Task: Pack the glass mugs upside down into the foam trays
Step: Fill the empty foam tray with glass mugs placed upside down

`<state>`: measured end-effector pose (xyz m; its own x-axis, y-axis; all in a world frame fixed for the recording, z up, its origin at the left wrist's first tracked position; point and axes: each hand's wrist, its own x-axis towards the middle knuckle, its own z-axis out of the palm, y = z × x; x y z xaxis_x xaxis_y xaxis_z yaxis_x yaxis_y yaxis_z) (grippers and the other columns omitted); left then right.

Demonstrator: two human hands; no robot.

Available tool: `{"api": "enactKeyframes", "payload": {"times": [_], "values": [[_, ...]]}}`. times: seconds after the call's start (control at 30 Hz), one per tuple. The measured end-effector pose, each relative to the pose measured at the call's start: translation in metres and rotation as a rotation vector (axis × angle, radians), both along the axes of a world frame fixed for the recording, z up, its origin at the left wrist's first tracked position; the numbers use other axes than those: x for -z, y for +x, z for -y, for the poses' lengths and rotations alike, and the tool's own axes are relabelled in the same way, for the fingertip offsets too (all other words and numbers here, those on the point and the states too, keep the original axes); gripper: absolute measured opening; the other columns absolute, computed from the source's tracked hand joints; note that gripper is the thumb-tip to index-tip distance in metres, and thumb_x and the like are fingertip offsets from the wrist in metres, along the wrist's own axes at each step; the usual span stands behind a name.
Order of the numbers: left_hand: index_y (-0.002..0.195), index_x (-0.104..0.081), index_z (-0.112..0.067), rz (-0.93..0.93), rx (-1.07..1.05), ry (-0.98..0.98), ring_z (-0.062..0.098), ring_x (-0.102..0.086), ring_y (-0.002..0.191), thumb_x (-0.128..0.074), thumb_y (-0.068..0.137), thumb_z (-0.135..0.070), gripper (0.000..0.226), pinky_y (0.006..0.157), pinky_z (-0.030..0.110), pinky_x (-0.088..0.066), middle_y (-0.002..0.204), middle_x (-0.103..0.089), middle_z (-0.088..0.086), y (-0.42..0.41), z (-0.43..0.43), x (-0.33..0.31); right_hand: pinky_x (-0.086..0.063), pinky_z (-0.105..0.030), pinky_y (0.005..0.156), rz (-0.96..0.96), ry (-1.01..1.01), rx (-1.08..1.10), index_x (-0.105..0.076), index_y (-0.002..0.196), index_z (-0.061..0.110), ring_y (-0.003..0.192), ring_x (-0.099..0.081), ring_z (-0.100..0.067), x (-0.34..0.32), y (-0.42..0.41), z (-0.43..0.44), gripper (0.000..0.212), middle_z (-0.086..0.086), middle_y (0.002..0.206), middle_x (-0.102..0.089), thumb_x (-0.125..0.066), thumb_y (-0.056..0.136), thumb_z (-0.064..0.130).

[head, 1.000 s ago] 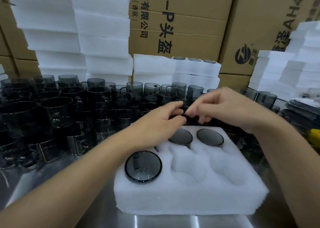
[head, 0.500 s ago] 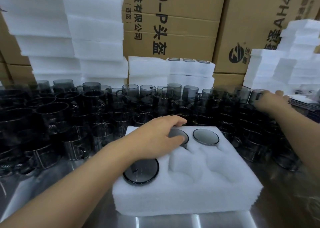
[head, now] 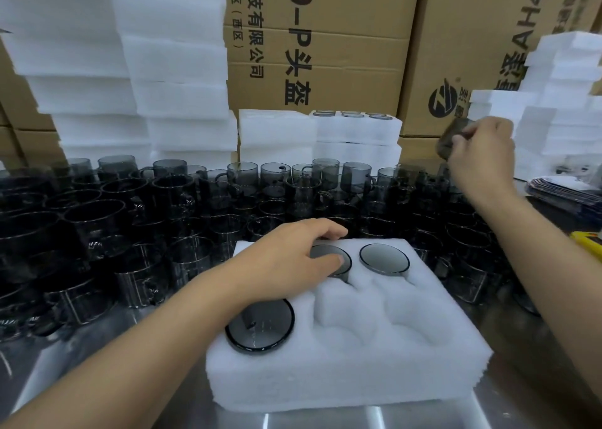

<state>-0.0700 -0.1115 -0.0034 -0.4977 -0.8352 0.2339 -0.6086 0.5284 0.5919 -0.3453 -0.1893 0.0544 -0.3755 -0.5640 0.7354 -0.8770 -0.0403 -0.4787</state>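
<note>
A white foam tray (head: pixel 351 376) lies on the steel table in front of me. Three smoky glass mugs sit upside down in it: one at the front left (head: pixel 260 329), one at the back middle (head: pixel 338 259) and one at the back right (head: pixel 384 258). My left hand (head: pixel 290 259) rests on the tray's back left with its fingers spread, the thumb touching the back middle mug's base. Raised at the right, my right hand (head: pixel 482 151) holds a blurred glass mug (head: pixel 451 138) above the rows of loose mugs (head: pixel 228 200).
Loose dark mugs cover the table from the left edge to behind the tray. Stacks of white foam trays (head: pixel 176 80) stand behind them, one packed stack (head: pixel 356 132) in the middle, more foam (head: pixel 560 102) at the right. Cardboard boxes (head: pixel 325 54) form the back wall.
My right hand rose from among the mugs at the right, lifting one mug with it. The left hand stayed on the tray over the back middle mug.
</note>
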Motion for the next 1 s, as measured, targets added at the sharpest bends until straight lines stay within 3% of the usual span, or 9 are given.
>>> {"api": "enactKeyframes", "payload": {"times": [0.1,0.2,0.3,0.37,0.43,0.57,0.63,0.8,1.0], "values": [[0.124,-0.056,-0.033,-0.154,0.000,0.090,-0.008,-0.054,0.112,-0.059,0.093,-0.023,0.033,0.097,0.008,-0.039,0.124,-0.060,-0.019,0.000,0.002,-0.002,-0.031,-0.020,0.091,0.083,-0.032,-0.238,-0.052,0.108,0.011,0.105,-0.043,-0.013,0.002,0.048,-0.026,0.013,-0.009,0.130,-0.041,-0.048,0.097,0.017],[0.130,-0.046,-0.036,-0.336,-0.033,0.185,-0.012,-0.058,0.103,-0.060,0.091,-0.026,0.043,0.085,0.003,-0.041,0.113,-0.066,-0.021,0.003,0.006,-0.005,-0.033,-0.020,0.093,0.108,0.013,-0.457,-0.052,0.100,0.019,0.105,-0.048,-0.010,0.014,0.087,-0.047,0.004,0.000,0.121,-0.044,-0.052,0.096,0.020],[0.138,-0.040,-0.032,-0.511,-0.072,0.306,0.000,-0.061,0.110,-0.065,0.083,-0.040,0.061,0.099,0.021,-0.041,0.110,-0.070,-0.016,0.006,0.013,-0.007,-0.037,-0.013,0.086,0.123,-0.013,-0.638,-0.054,0.093,0.020,0.101,-0.050,-0.008,0.028,0.109,-0.061,0.005,0.003,0.116,-0.046,-0.057,0.094,0.017],[0.131,-0.049,-0.026,-0.667,-0.039,0.425,0.008,-0.064,0.109,-0.063,0.088,-0.032,0.046,0.101,0.027,-0.043,0.108,-0.073,-0.004,0.008,0.016,-0.008,-0.041,-0.009,0.083,0.099,-0.033,-0.719,-0.055,0.092,0.019,0.102,-0.049,-0.002,0.035,0.114,-0.067,0.007,0.002,0.120,-0.047,-0.060,0.092,0.014],[0.118,-0.059,-0.024,-0.767,-0.018,0.485,0.012,-0.067,0.104,-0.054,0.095,-0.018,0.024,0.097,0.027,-0.048,0.104,-0.074,0.002,0.010,0.016,-0.011,-0.044,-0.015,0.089,0.065,-0.035,-0.786,-0.058,0.092,0.015,0.105,-0.049,0.001,0.041,0.113,-0.069,0.005,0.003,0.122,-0.044,-0.062,0.090,0.012],[0.125,-0.055,-0.006,-0.979,-0.072,0.602,0.026,-0.071,0.095,-0.048,0.095,-0.003,0.031,0.079,0.026,-0.058,0.105,-0.072,0.018,0.013,0.017,-0.013,-0.038,-0.017,0.098,-0.054,-0.019,-0.847,-0.064,0.092,0.006,0.112,-0.048,0.003,0.048,0.104,-0.069,0.007,0.002,0.125,-0.043,-0.067,0.086,0.008],[0.116,-0.061,-0.004,-0.986,-0.061,0.628,0.028,-0.072,0.092,-0.047,0.095,-0.004,0.025,0.075,0.026,-0.059,0.106,-0.070,0.022,0.012,0.015,-0.014,-0.030,-0.009,0.100,-0.119,0.007,-0.875,-0.065,0.090,0.008,0.117,-0.042,0.008,0.051,0.102,-0.069,0.007,0.002,0.128,-0.042,-0.070,0.084,0.009],[0.104,-0.068,-0.007,-0.958,-0.014,0.637,0.024,-0.072,0.091,-0.052,0.093,-0.016,0.021,0.074,0.023,-0.058,0.106,-0.071,0.020,0.012,0.016,-0.015,-0.029,-0.008,0.102,-0.180,0.013,-0.900,-0.067,0.084,0.012,0.122,-0.043,-0.006,0.053,0.101,-0.071,0.009,0.006,0.132,-0.041,-0.074,0.080,0.007],[0.125,-0.059,-0.007,-0.920,0.000,0.586,0.024,-0.070,0.098,-0.058,0.088,-0.013,0.038,0.086,0.026,-0.056,0.113,-0.069,0.015,0.015,0.017,-0.012,-0.027,-0.007,0.102,-0.240,0.001,-0.906,-0.067,0.080,0.007,0.125,-0.044,-0.011,0.053,0.100,-0.072,0.010,-0.003,0.132,-0.047,-0.075,0.076,0.002]]}}
